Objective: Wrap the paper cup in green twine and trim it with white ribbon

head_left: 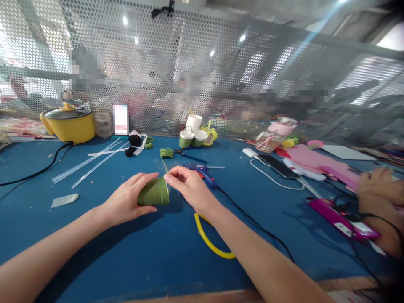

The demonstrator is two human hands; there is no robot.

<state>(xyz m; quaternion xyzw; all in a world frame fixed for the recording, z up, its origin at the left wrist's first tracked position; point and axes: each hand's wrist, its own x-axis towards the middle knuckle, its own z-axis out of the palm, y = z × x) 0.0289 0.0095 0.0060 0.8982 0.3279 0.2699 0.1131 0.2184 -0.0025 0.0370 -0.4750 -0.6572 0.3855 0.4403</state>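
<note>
Above the middle of the blue table (126, 261), a cup (154, 192) lies sideways between the two hands; whether it touches the surface cannot be determined. The left hand (124, 200) curls around one end, fingers above and thumb below, and covers that end from view. The right hand (187, 185) presses thumb and forefinger together at the opposite edge, pinching a green strand (164, 165); the fingertips hide the exact contact point. The right hand also partly hides a blue glue gun (211, 180), and the forearm (241, 235) covers part of a curved yellow tube (206, 240). At the right border, another person's hand (381, 185) is blurred. Fine, close turns of green yarn cover the cup's side, slightly streaked in tone; a thin pale edge shows at its right end. The strand leads to a small yarn bundle (167, 152) beyond the cup.
</note>
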